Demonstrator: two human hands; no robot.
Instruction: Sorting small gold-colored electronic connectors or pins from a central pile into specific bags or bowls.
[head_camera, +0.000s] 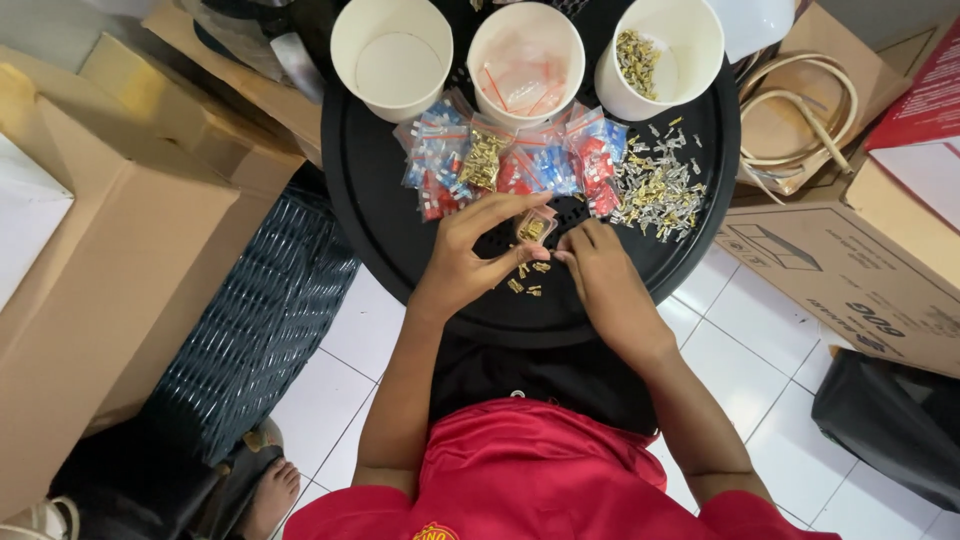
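**Bagging brass terminals at the tray**

While I watch, both hands pinch a small bag of brass terminals: left hand, right hand. Keep its mouth open over the loose terminals; filled bags and cups lie beyond.

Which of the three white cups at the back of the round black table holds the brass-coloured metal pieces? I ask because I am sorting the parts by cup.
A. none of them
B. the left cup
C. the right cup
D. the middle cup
C: the right cup has a heap of brass-coloured metal pieces inside, while the middle cup holds small clear bags and the left cup looks empty.
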